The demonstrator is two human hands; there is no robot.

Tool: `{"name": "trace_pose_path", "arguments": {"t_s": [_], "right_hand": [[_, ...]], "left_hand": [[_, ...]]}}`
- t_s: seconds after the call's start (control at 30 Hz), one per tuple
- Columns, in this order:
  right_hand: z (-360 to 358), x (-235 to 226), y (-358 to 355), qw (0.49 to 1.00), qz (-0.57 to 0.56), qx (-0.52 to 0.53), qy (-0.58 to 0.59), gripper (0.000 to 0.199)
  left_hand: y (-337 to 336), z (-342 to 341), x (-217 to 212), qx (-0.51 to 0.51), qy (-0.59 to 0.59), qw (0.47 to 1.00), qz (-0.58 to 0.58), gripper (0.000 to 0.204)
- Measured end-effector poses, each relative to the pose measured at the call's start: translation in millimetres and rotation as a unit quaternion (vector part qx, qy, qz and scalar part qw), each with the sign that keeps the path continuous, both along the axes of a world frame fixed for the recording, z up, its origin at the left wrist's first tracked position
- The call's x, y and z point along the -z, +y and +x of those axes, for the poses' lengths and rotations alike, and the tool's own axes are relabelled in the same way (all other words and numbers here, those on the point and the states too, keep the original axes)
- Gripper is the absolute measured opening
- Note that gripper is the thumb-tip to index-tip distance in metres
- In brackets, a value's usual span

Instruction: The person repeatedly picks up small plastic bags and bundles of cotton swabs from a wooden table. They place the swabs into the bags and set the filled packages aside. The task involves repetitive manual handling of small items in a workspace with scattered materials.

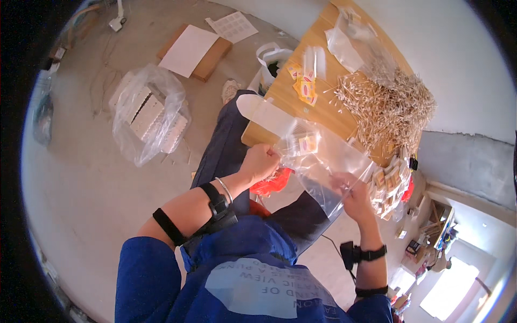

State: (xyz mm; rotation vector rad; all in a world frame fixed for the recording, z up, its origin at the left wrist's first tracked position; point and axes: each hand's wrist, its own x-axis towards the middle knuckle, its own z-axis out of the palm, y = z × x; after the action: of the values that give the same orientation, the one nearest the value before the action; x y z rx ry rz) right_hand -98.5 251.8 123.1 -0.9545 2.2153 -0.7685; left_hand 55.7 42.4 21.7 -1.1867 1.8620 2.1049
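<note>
A clear plastic bag [323, 175] is stretched between my two hands, over the near edge of the table. My left hand [262, 161] is closed at the bag's left side, fingers curled in. On the other side my right hand [353, 196] pinches the film; its fingertips are slightly blurred and partly behind the plastic. A small pack of cotton swabs with a yellow label [308, 144] shows at the bag's upper left; I cannot tell whether it is inside or behind the film. A white round-ended piece [264, 113] lies at the table corner.
Loose cotton swabs [390, 110] are heaped on the wooden table [318, 32]. Yellow cards [306, 89] and clear bags [344, 43] lie beside them. Filled packs [389, 185] crowd the right edge. On the floor are a bagged white stack [148, 116] and a cardboard box [212, 59].
</note>
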Motion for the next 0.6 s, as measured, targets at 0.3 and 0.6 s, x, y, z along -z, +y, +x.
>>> {"name": "trace_pose_path", "arguments": {"t_s": [0.3,0.6], "right_hand": [[-19,50,-89,0.873,-0.069,-0.315,0.366,0.032],[-14,61,-94,0.941,-0.031,-0.214,0.259,0.03]], "left_hand": [[1,3,5,-0.003,-0.01,1.0,0.021,0.02],[6,3,23,-0.015,-0.005,1.0,-0.006,0.022]]}}
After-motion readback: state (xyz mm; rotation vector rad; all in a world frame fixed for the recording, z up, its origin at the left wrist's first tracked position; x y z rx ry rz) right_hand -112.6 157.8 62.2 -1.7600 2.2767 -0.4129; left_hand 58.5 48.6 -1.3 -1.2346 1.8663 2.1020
